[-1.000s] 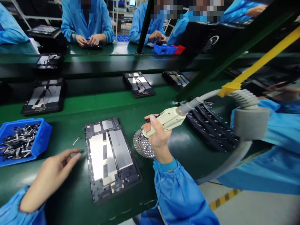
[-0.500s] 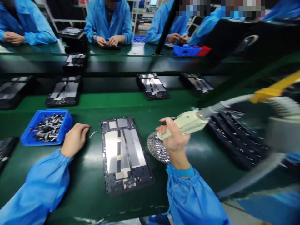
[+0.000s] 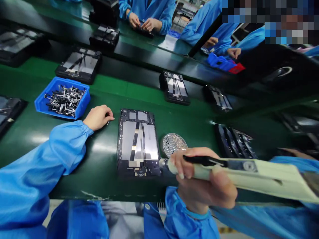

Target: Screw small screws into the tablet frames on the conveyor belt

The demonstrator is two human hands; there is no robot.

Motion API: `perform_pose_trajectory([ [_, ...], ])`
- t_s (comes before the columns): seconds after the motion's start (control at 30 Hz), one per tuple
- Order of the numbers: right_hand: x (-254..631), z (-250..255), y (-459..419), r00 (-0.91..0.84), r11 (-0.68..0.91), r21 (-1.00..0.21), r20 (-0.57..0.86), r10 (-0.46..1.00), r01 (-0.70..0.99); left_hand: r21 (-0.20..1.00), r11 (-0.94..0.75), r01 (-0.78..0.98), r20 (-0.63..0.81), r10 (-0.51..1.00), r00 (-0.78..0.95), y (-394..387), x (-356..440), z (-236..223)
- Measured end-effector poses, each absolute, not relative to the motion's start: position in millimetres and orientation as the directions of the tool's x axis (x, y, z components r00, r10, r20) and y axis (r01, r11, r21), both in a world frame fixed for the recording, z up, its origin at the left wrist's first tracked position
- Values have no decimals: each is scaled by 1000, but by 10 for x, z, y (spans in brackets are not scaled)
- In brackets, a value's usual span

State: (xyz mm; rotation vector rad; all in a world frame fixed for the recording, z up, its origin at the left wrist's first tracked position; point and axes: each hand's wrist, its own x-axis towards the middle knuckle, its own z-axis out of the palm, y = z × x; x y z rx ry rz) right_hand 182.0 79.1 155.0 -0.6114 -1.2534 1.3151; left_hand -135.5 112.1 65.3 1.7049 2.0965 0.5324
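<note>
My right hand [image 3: 199, 179] is wrapped round a cream electric screwdriver [image 3: 269, 176] with a black lever. Its tip points left, at the lower right edge of an open tablet [image 3: 151, 137], whose back shows silver panels and dark ribbon cables. Beside the tablet sits a round dish of screws [image 3: 174, 145], partly behind my right hand. My left hand [image 3: 98, 118] rests on the bench left of the tablet, thumb and fingers pinched on a small part [image 3: 108, 122] that is mostly hidden. Close behind that hand stands a blue bin [image 3: 41, 105] heaped with small black-and-silver parts [image 3: 66, 99].
More open tablets, one of them [image 3: 174, 87], lie along the green belt [image 3: 129, 88]. Dark trays [image 3: 234, 141] stand at right. Across the line, co-workers in blue smocks handle parts; a co-worker's hands [image 3: 143, 25] hold a dark device.
My view has turned and tilted. The screwdriver has swung from above the screw dish to the tablet's lower right edge. My left fingers have closed on the small part that lay on the bench.
</note>
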Motion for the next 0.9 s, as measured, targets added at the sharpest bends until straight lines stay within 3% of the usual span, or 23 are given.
perform_pose_trajectory([
  [0.27, 1674, 1500, 475, -328, 119, -935, 234, 915, -334, 791, 247, 560, -42, 935, -353, 1113, -1363, 522],
  [0.6, 1598, 1373, 516, -308, 171, -946, 256, 916, -275, 804, 141, 577, 107, 921, -374, 1068, -1112, 699],
  [0.77, 1579, 1424, 450, -349, 147, -965, 217, 911, -216, 837, -6, 547, 181, 946, -268, 962, -690, 994],
  [0.9, 1568, 1423, 434, -341, 133, -975, 187, 921, -177, 903, -177, 391, 221, 973, -72, 885, -241, 1047],
])
